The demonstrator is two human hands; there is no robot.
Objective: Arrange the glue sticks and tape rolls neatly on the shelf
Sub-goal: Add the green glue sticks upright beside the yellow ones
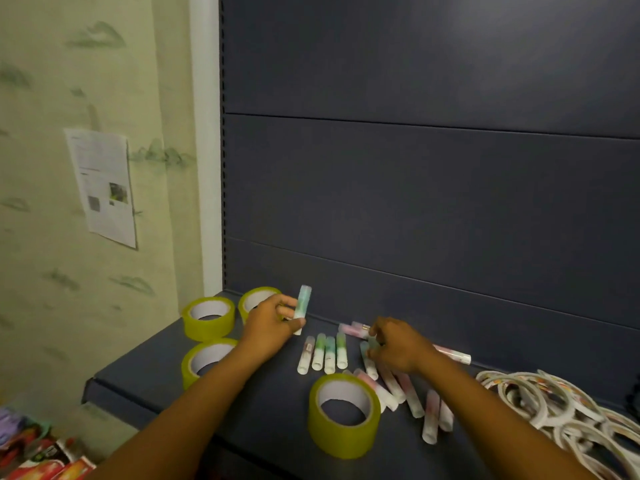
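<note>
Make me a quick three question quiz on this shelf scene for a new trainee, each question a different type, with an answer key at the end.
1. True or false: the left hand holds a glue stick upright.
2. How many yellow tape rolls sit on the shelf? A) two B) four C) six
3. Fill in: the pile of thin white tape rings lies at the shelf's ____ end.

Key
1. True. It grips a teal and white stick above the row of four sticks lying side by side.
2. B. Three near the left end, one at the front.
3. Right. The right hand reaches into the loose sticks beside it.
</note>
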